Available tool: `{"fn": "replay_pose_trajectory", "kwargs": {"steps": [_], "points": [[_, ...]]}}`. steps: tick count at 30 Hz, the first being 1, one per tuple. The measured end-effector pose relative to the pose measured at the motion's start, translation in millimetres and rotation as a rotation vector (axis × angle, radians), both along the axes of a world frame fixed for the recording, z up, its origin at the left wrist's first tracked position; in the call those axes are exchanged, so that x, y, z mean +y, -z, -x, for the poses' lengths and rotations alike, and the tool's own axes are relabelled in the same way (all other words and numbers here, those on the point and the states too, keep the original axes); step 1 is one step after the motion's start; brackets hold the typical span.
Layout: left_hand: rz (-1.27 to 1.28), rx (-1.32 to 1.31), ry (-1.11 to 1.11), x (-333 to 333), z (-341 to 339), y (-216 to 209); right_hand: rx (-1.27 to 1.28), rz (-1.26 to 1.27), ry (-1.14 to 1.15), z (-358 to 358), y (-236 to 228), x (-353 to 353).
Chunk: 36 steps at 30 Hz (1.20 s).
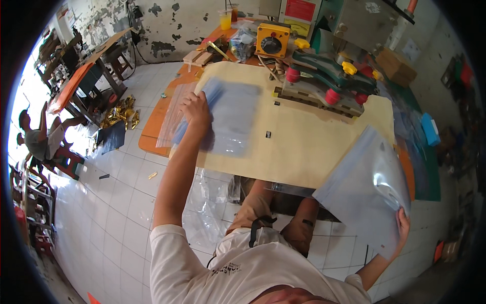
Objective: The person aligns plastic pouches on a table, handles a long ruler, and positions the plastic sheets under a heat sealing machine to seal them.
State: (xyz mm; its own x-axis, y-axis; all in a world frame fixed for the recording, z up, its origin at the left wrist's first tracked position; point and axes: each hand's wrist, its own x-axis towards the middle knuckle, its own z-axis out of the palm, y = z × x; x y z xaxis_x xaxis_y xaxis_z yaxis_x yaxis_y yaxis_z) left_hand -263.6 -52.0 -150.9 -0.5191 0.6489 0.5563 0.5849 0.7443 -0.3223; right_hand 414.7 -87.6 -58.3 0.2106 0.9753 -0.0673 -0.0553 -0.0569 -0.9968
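Note:
My left hand (196,109) has its fingers curled at the left edge of a bluish clear plastic sheet (234,119). This sheet is smeared by motion over the beige board, with its left side lifted or folded. Under and beside it, at the table's left edge, lies more clear plastic (172,114) with reddish lines. Off the board's right front corner, my right hand (403,225) is closed on the edge of another clear plastic sheet (372,187). That one hangs tilted and shiny, one corner reaching over the board's front edge.
On the beige board (298,147) at the back stands a press machine (324,81) with red and yellow knobs. A yellow control box (272,39) and drink cups (225,20) are behind. A blue box (430,129) lies right. Loose plastic (205,202) lies below the front edge. Another person (43,134) sits far left.

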Motion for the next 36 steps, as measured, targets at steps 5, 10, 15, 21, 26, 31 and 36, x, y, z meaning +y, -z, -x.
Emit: {"fn": "replay_pose_trajectory", "kwargs": {"steps": [5, 10, 15, 21, 26, 31, 36], "points": [[-0.195, -0.586, 0.061, -11.4, 50.5, -12.9, 0.145, 0.023, -0.063, 21.1, -10.1, -9.9], [-0.072, -0.958, -0.031, -30.7, 98.1, -45.7, 0.016, 0.06, -0.044, 5.9, -8.6, -5.5], [-0.093, -1.038, -0.028, -23.9, 155.8, -5.7, 0.026, 0.032, 0.051, 33.8, -12.7, -16.6], [0.084, -0.903, -0.109, -21.5, 205.1, 17.6, 0.127, 0.018, 0.068, 25.2, 19.0, -0.3], [0.045, -0.954, 0.046, -7.7, 188.0, 18.8, 0.088, 0.073, -0.123, -9.2, 50.6, 24.7], [0.161, -0.766, 0.13, -33.8, 207.5, 15.9, 0.167, 0.094, -0.228, -14.1, 86.0, 41.9], [-0.017, -1.002, 0.113, -34.3, 183.4, 2.6, 0.136, 0.173, -0.367, -64.3, 133.8, 71.3]]}}
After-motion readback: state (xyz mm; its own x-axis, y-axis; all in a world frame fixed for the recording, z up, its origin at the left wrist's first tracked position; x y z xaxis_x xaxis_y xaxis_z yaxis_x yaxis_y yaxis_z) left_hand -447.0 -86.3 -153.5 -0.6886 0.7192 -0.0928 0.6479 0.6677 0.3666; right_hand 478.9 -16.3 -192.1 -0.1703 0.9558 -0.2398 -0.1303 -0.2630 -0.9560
